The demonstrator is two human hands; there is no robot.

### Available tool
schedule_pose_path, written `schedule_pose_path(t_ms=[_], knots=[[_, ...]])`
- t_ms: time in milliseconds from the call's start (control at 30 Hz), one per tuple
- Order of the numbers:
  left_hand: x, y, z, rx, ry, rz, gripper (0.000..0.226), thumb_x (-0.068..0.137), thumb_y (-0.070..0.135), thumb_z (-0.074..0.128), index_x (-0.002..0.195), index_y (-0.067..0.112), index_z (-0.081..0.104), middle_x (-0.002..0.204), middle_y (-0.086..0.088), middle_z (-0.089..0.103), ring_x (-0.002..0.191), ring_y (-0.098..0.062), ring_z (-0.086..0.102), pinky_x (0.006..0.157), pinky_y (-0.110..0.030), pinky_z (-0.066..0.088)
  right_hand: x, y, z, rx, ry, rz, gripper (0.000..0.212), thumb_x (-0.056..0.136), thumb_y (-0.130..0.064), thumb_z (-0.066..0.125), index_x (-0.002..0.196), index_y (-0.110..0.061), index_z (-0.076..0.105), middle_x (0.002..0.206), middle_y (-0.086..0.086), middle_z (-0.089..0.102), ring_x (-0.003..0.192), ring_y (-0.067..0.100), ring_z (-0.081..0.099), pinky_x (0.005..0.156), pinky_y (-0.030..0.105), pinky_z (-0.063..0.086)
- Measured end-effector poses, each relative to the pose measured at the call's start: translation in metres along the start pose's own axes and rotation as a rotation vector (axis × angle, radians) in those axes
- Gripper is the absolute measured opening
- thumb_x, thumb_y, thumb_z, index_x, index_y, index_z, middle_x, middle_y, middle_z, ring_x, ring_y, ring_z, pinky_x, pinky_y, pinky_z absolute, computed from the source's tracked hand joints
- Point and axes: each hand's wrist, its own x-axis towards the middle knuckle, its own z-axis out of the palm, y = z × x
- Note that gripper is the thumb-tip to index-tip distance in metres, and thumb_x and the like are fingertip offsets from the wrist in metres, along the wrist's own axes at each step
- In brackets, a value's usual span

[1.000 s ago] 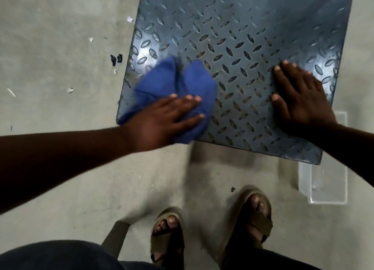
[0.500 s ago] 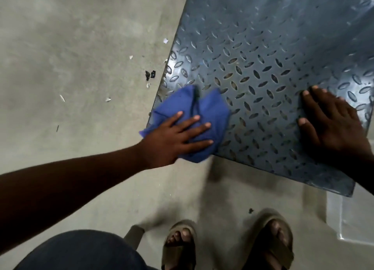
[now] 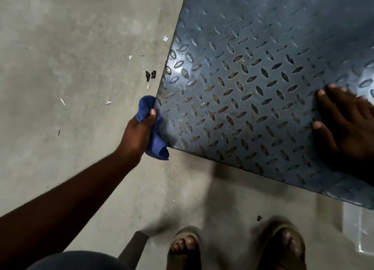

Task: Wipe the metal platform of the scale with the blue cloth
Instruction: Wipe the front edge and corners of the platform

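The scale's metal platform [image 3: 253,91], a grey diamond-tread plate, fills the upper right of the head view. My left hand [image 3: 139,134] grips the bunched blue cloth [image 3: 155,142] at the plate's near left corner, with the cloth pressed against the left edge and hanging down past the corner. My right hand [image 3: 348,126] lies flat on the plate at the right, fingers spread and straight.
Grey concrete floor [image 3: 70,67] surrounds the plate, with small white and dark bits of debris [image 3: 150,75] beside the left edge. My sandalled feet [image 3: 283,247] stand just in front of the plate. A clear plastic box [image 3: 360,231] sits at the lower right.
My left hand slid the cloth left off the plate's top to the near left corner and closed around it. The view shifted left. My right hand stayed flat on the plate.
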Motion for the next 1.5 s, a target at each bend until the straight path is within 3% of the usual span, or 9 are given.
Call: schedule_pose_path(t_ms=[267, 600, 833, 1000, 1100, 1233, 1333, 1433, 1500], knots=[[-0.062, 0.005, -0.026, 0.048, 0.038, -0.097, 0.01, 0.104, 0.034, 0.067, 0.11, 0.027, 0.072, 0.088, 0.008, 0.082, 0.095, -0.015, 0.074, 0.082, -0.038, 0.054, 0.0, 0.007, 0.011, 0.008, -0.016, 0.008, 0.07, 0.103, -0.051, 0.033, 0.165, -0.021, 0.023, 0.17, 0.012, 0.025, 0.153, 0.042, 0.029, 0.118, 0.065, 0.029], [0.069, 0.064, 0.006, -0.164, -0.108, -0.224, 0.045, 0.112, 0.045, 0.05, 0.092, 0.016, 0.078, 0.093, -0.011, 0.078, 0.082, -0.024, 0.075, 0.082, -0.033, 0.062, 0.002, 0.002, 0.005, 0.028, -0.004, -0.003, 0.069, 0.103, -0.049, 0.034, 0.163, -0.016, 0.029, 0.168, 0.014, 0.028, 0.152, 0.043, 0.031, 0.117, 0.066, 0.03], [0.134, 0.135, 0.05, 0.047, -0.073, 0.054, 0.04, 0.109, 0.044, 0.059, 0.137, 0.015, 0.063, 0.123, -0.006, 0.073, 0.116, -0.023, 0.069, 0.113, -0.04, 0.051, 0.0, 0.003, 0.006, 0.039, -0.003, 0.016, 0.069, 0.103, -0.049, 0.034, 0.164, -0.017, 0.028, 0.17, 0.012, 0.026, 0.153, 0.042, 0.03, 0.117, 0.066, 0.029], [0.097, 0.104, 0.069, 0.613, -0.03, 0.706, 0.063, 0.106, 0.04, 0.049, 0.161, 0.012, 0.042, 0.157, -0.013, 0.055, 0.144, -0.028, 0.051, 0.117, -0.037, 0.04, 0.001, 0.003, 0.007, 0.05, -0.017, 0.02, 0.068, 0.103, -0.051, 0.033, 0.165, -0.021, 0.025, 0.169, 0.012, 0.026, 0.154, 0.041, 0.029, 0.117, 0.067, 0.028], [0.032, 0.045, 0.056, 1.062, -0.285, 1.01, 0.078, 0.104, 0.046, 0.046, 0.172, 0.016, 0.022, 0.177, -0.012, 0.024, 0.166, -0.029, 0.017, 0.133, -0.057, 0.018, 0.001, 0.0, 0.003, 0.042, -0.005, 0.005, 0.069, 0.103, -0.049, 0.035, 0.162, -0.016, 0.032, 0.168, 0.014, 0.03, 0.152, 0.042, 0.032, 0.117, 0.066, 0.03], [-0.001, 0.01, 0.035, 1.178, -0.472, 1.204, 0.085, 0.104, 0.061, 0.053, 0.169, 0.011, 0.03, 0.164, -0.016, 0.049, 0.152, -0.031, 0.045, 0.126, -0.042, 0.035, 0.003, -0.002, -0.004, 0.032, -0.042, 0.031, 0.071, 0.1, -0.05, 0.037, 0.162, -0.015, 0.033, 0.168, 0.013, 0.03, 0.152, 0.04, 0.033, 0.12, 0.062, 0.028], [0.048, 0.052, 0.043, 1.136, -0.193, 1.057, 0.079, 0.107, 0.061, 0.043, 0.17, 0.015, 0.029, 0.146, -0.023, 0.063, 0.129, -0.037, 0.065, 0.102, -0.041, 0.05, 0.002, -0.003, -0.007, 0.008, -0.066, 0.015, 0.072, 0.099, -0.048, 0.04, 0.162, -0.015, 0.033, 0.168, 0.013, 0.03, 0.15, 0.041, 0.036, 0.118, 0.063, 0.031], [0.107, 0.117, 0.076, 0.963, -0.036, 0.8, 0.082, 0.108, 0.068, 0.039, 0.173, 0.024, 0.016, 0.177, -0.013, 0.023, 0.162, -0.033, 0.026, 0.129, -0.047, 0.025, 0.003, -0.003, -0.007, -0.002, -0.052, 0.011, 0.071, 0.099, -0.048, 0.038, 0.161, -0.013, 0.034, 0.168, 0.013, 0.029, 0.149, 0.041, 0.037, 0.117, 0.063, 0.032], [0.137, 0.151, 0.099, 0.879, 0.019, 0.691, 0.088, 0.104, 0.072, 0.043, 0.173, 0.026, 0.013, 0.173, -0.016, 0.034, 0.155, -0.037, 0.039, 0.124, -0.046, 0.035, 0.002, -0.004, -0.005, 0.007, -0.042, 0.023, 0.071, 0.099, -0.049, 0.037, 0.161, -0.013, 0.035, 0.168, 0.013, 0.03, 0.149, 0.042, 0.037, 0.117, 0.063, 0.032]])
